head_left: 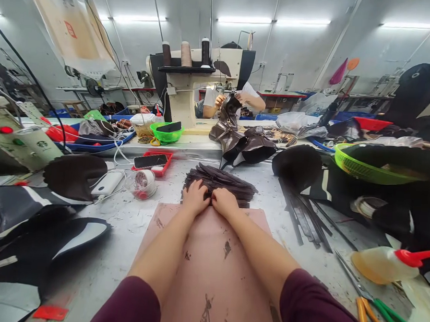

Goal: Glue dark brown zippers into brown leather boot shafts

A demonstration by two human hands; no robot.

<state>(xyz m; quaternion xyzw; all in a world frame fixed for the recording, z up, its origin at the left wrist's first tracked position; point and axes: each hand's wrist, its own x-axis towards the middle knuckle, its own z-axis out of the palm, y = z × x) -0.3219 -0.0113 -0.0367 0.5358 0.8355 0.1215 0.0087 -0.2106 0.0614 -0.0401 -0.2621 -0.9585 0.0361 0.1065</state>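
Observation:
A thick pile of dark brown strips (232, 178) lies across the bench, just beyond a pinkish-brown board (210, 257) with dark smudges. My left hand (196, 197) rests at the pile's near edge, with its fingers bent over the strips and its thumb turned inward. Close beside it, my right hand (225, 200) has curled fingers closed on the strips at the same edge. Both hands meet near the middle of the pile; the fingertips and what exactly lies between them are partly hidden.
To the right lie loose dark strips (309, 219), scissors (361, 289), a glue bottle (378, 264) and a green basket (373, 169). Black cut pieces (52, 239) cover the left. A red tray (153, 163) holds a phone. Behind a sewing machine (182, 97), another person handles brown shoe uppers (233, 143).

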